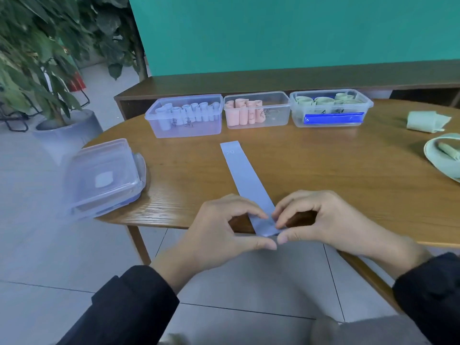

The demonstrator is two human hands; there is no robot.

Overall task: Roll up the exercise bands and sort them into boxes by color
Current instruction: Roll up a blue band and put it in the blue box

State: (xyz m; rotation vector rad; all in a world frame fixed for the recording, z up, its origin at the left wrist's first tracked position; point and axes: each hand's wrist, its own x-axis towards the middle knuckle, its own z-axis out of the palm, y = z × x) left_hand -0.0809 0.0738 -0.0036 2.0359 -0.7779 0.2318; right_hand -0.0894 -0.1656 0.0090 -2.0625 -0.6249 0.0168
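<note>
I hold the near end of the blue band (245, 181) with both hands at the table (323, 175) edge closest to me. My left hand (221, 230) pinches the band's near end from the left, index finger curled over the top and thumb beneath, pointing right. My right hand (316, 220) pinches the same end from the right, fingers bent down onto the band and thumb meeting the left thumb tip below it. The near end appears slightly lifted or folded between the fingertips; I cannot tell whether a roll has begun. The rest of the band lies flat on the table, running away from the hands and slightly to the left, with pale print near its far end. Beyond that far end stand three clear boxes in a row, lids off: the blue box (185, 115) ahead-left of the hands holds blue rolls, the pink box (257, 109) straight ahead holds pink rolls, and the green box (331, 107) ahead-right holds green rolls above a blue strip. Left of my left hand, a stack of lids (104, 178) overhangs the table edge. Far right of my right hand lie a loosely rolled green band (425, 122) and, nearer, an unrolled green loop (440, 155) with a small roll resting inside it.
</note>
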